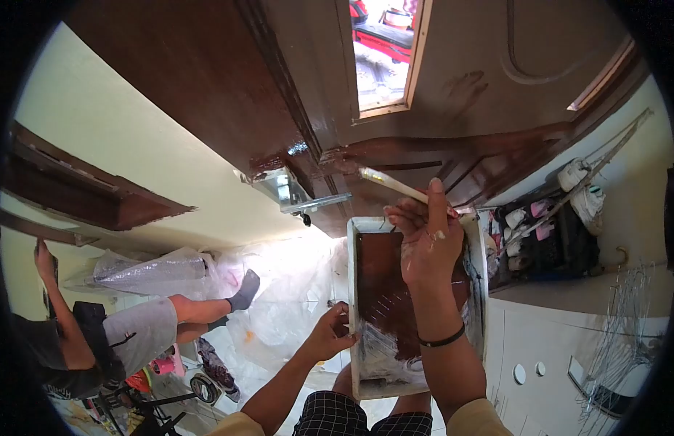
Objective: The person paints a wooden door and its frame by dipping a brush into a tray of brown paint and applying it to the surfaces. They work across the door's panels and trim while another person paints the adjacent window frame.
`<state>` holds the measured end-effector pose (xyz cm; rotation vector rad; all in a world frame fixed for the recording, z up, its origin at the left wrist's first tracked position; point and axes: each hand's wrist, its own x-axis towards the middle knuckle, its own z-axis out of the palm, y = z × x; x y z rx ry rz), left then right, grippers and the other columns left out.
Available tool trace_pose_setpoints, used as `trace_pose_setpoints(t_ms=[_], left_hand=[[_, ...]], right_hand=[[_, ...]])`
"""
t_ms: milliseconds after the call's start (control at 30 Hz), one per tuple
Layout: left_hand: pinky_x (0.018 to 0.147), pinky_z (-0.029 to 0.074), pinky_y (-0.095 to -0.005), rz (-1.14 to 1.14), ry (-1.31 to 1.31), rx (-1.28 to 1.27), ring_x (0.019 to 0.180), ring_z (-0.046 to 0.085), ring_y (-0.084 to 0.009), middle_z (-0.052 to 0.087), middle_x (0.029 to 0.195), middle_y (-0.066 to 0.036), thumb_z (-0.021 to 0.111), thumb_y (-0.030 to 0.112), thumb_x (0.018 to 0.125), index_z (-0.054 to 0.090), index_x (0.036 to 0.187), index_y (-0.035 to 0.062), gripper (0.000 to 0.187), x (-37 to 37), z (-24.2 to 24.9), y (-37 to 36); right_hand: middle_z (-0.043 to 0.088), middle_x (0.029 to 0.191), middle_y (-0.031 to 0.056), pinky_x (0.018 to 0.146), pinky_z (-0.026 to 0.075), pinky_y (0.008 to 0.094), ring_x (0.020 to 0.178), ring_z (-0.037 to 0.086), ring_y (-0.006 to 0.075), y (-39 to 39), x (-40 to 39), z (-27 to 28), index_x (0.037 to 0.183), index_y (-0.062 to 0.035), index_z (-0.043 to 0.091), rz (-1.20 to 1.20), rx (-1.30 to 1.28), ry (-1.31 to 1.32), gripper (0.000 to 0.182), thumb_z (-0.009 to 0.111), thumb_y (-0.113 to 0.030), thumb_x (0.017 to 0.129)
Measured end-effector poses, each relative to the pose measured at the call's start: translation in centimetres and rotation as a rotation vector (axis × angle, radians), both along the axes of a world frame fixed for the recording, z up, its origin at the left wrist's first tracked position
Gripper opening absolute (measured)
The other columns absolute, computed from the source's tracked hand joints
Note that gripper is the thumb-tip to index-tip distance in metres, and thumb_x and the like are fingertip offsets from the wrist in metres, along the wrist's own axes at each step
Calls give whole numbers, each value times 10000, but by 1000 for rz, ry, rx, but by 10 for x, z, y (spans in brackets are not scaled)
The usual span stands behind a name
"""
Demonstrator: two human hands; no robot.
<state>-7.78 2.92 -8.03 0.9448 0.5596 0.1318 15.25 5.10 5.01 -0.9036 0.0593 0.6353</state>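
My right hand [435,243] grips the pale handle of a paintbrush [391,183], its fingers closed around it and the thumb along the top. The brush's bristle end is right at the brown door [453,43], by the edge of a recessed panel, where the paint looks wet and glossy. Below, my left hand [330,333] pinches the left wall of a rectangular paint tray [354,291]. Dark brown paint [379,265] covers much of its inside, with whitish smears toward the near end. My right forearm hides part of the tray.
A metal door handle [315,202] juts out left of the brush. Clear plastic sheeting [293,269] covers the floor. At the left stands another person [144,330] in grey shorts. A white cabinet [547,349], hanging bags [540,240] and wire hangers [627,341] are at the right.
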Motion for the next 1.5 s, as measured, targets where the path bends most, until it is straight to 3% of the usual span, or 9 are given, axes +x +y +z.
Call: trace_pose_setpoints(t_ms=[67,167,467,867,967,1267,1367,1500], left_hand=[[858,476,-301,-28,27,-22,963,581,-142,606,1031,-66,670,25,813,448,1088,81,359,-3,0,-1],[777,501,-281,-13,-36,-35,918,567,-121,579,1036,-68,650,-3,815,468,1088,60,334,-5,-4,-3],[796,498,-284,-37,1,-12,929,565,-127,578,1036,-72,640,-2,819,454,1112,56,351,-1,1,-1],[797,503,-291,-44,21,14,937,574,-137,584,1046,-83,646,-15,806,462,1116,55,367,-2,1,0],[864,481,-296,-65,24,-3,983,580,-146,598,1076,-109,657,16,818,442,1156,70,405,-6,-6,0],[851,481,-290,-52,-13,-4,971,583,-142,600,1074,-90,643,-17,809,443,1190,69,439,-4,-6,0],[829,479,-286,-56,12,-16,959,546,-122,583,1048,-83,639,-3,820,453,1093,52,335,-1,4,2],[825,480,-282,-56,7,-18,959,543,-121,582,1042,-84,639,-8,818,454,1087,53,332,-2,3,2]], right_hand=[[633,689,166,516,576,275,601,675,264,9,0,-1,848,29,534,-8,2,40,335,629,-288,900],[631,680,168,510,577,277,585,670,261,17,2,-9,837,45,530,8,18,94,374,635,-309,894],[620,678,175,533,586,285,593,668,262,33,-8,-17,806,65,527,-24,-51,145,396,637,-306,893],[651,748,182,590,605,338,636,676,270,9,-14,-13,898,61,559,-152,12,-141,266,603,-201,918],[657,753,166,590,588,313,637,674,243,-4,-17,-18,922,64,572,-102,-15,-254,253,590,-188,926],[654,743,158,570,559,288,617,657,211,21,-24,-8,931,74,587,-19,-114,-511,219,592,-144,923],[655,754,163,581,564,291,634,664,215,28,-22,-2,929,79,588,-18,-43,-434,229,589,-150,926],[660,767,171,594,568,293,631,665,224,22,-28,-3,932,90,584,-110,-73,-472,231,573,-140,933]])
